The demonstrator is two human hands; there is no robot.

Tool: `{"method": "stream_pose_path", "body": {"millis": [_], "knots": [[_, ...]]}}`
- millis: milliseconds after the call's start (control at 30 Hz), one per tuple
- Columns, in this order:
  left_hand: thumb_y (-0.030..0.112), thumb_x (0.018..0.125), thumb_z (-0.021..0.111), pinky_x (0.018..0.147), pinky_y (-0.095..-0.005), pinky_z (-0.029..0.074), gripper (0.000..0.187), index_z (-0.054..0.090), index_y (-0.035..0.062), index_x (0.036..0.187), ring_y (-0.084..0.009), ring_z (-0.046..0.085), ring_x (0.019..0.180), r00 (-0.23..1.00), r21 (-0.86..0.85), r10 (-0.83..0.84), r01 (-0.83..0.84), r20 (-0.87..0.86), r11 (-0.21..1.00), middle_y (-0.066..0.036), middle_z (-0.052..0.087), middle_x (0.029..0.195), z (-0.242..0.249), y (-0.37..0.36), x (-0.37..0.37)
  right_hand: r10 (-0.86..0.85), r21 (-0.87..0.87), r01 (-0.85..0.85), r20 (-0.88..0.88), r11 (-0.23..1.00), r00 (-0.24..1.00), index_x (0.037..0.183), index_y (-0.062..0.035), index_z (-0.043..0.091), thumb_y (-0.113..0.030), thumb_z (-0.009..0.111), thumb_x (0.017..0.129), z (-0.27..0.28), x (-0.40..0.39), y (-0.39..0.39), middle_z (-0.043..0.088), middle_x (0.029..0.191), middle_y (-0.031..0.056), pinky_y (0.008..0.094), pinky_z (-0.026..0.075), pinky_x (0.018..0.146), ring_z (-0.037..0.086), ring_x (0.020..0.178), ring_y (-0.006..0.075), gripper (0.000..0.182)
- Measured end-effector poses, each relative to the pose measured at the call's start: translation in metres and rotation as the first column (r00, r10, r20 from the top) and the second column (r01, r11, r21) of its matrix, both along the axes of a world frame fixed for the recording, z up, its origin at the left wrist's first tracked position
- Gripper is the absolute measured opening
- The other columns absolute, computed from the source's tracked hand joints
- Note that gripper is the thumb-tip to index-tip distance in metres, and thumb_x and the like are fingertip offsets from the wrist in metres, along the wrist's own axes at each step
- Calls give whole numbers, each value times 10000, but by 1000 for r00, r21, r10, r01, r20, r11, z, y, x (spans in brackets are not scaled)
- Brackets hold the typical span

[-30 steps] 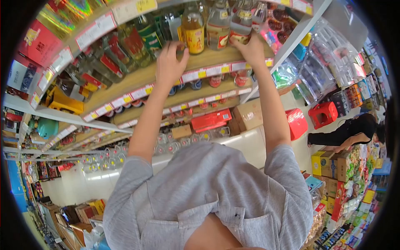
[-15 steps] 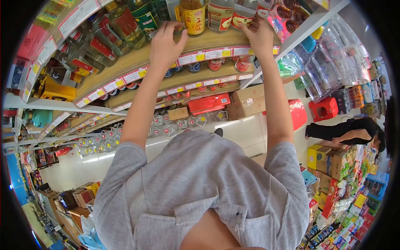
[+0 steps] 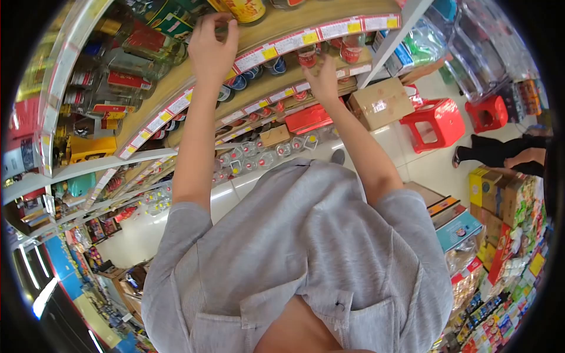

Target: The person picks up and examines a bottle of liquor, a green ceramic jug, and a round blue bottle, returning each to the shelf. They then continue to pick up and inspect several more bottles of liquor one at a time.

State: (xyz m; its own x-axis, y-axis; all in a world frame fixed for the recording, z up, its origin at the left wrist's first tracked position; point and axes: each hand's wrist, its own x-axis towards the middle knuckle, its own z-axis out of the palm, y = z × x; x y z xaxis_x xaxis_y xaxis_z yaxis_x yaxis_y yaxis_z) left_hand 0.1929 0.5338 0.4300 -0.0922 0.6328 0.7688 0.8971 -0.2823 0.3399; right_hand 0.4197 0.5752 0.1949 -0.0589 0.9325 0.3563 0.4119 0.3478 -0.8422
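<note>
the left hand (image 3: 210,44) rested at the front edge of the top shelf (image 3: 306,16), fingers curled beside a yellow-labelled bottle (image 3: 244,9); its grip could not be told. the right hand (image 3: 323,79), fingers spread and empty, reached for red-capped bottles (image 3: 306,57) on the shelf below, seemingly mid-tidying; closing on one looked next.

Wooden top shelf (image 3: 282,20) with price-tag strip (image 3: 306,40) along the front edge; carries a yellow-label bottle (image 3: 244,9) and green/red-label bottles (image 3: 159,26) standing in a row. Next shelf down (image 3: 259,88) holds red- and blue-capped bottles (image 3: 306,56), tags on its edge too. Lower shelves: red flat box (image 3: 309,117), small cardboard box (image 3: 275,135), clear bottles (image 3: 259,156). Tiled floor (image 3: 435,170) carries a cardboard box (image 3: 381,103) and two red plastic stools (image 3: 432,120), well apart from the shelf run.
</note>
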Motion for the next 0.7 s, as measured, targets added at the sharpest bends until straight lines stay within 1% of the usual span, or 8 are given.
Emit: {"method": "stream_pose_path", "body": {"millis": [33,100,133,233,267,500,533,700], "knots": [[224,954,750,755,-370,606,196,713,75,1075,-239,738,883,1000,-21,13,-13,-2,1000,-87,724,1020,1,-1,0,-20,45,18,64,999,998,1350,56,501,-232,854,863,-4,-7,5,579,1234,271,490,506,985,603,1124,434,667],[212,970,750,788,-362,623,203,728,58,1100,-226,747,934,999,-63,35,-35,-2,997,-89,739,1058,2,-1,-1,-54,8,54,56,999,997,1365,55,473,-250,877,823,-6,-16,11,556,1228,290,525,490,1004,556,1179,497,741],[214,972,749,782,-356,617,213,731,55,1113,-224,745,952,999,-54,35,-35,0,998,-90,746,1073,0,0,-1,-101,-18,103,62,995,993,1226,52,524,-264,880,834,-5,-20,12,570,1203,268,499,487,1003,564,1148,470,616],[213,974,748,782,-349,610,214,733,53,1115,-227,744,954,995,-46,54,-58,-84,997,-90,753,1081,-3,4,-6,-124,-2,124,44,992,991,1265,57,515,-204,890,801,-12,-25,16,569,1209,268,504,495,993,571,1147,468,652],[211,951,749,767,-380,595,192,721,65,1073,-256,734,927,997,-42,48,-51,-62,998,-96,740,1035,-3,4,-5,-105,-68,109,55,992,993,1372,43,471,-159,900,769,-14,-29,19,544,1292,259,498,483,1051,550,1230,454,767],[201,988,730,779,-359,589,194,735,48,1108,-233,737,950,989,-68,67,-77,-135,995,-104,758,1060,1,1,0,-87,-74,89,38,993,995,1366,30,486,-231,886,800,-9,-41,19,510,1425,253,490,519,1076,536,1314,434,741],[198,986,730,793,-367,585,188,734,49,1101,-242,734,943,996,-89,70,-75,-62,993,-103,757,1040,3,-1,8,-92,-64,95,53,993,994,1361,26,498,-249,876,809,-11,-41,19,501,1445,253,494,533,1063,534,1323,436,724],[186,980,725,796,-388,577,181,725,47,1096,-259,730,920,980,-60,75,-88,-186,994,-108,749,1022,2,2,0,-97,-69,100,58,993,994,1352,37,501,-240,886,787,-7,-39,19,513,1427,268,489,528,1075,537,1322,438,738]]}}
